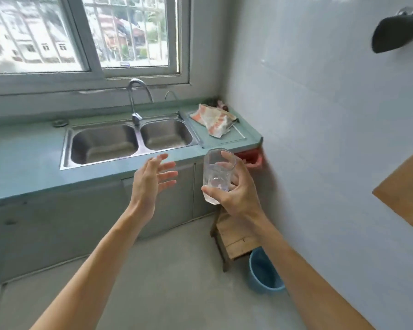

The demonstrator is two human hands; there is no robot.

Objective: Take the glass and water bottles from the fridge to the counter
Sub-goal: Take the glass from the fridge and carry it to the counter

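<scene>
- Bucket (260, 279) on the floor: contents hidden.
- Right hand (236, 196) clamps the glass (216, 172), fingers round its wall and thumb near the base. It is held in the air, short of the counter (22, 158).
- The glass looks empty. It is probably light, stiff, slick and breakable, so a mid-wall grip suits it.
- Left hand (148, 184) holds nothing, fingers spread.
- Sink (66, 148): nothing visible in either basin.

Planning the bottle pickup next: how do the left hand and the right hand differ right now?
The left hand is open with fingers spread and holds nothing; the right hand holds the clear glass, fingers curled round it. The left hand is in line with the sink; the right hand is nearer the right end of the counter. Both are raised, short of it.
</scene>
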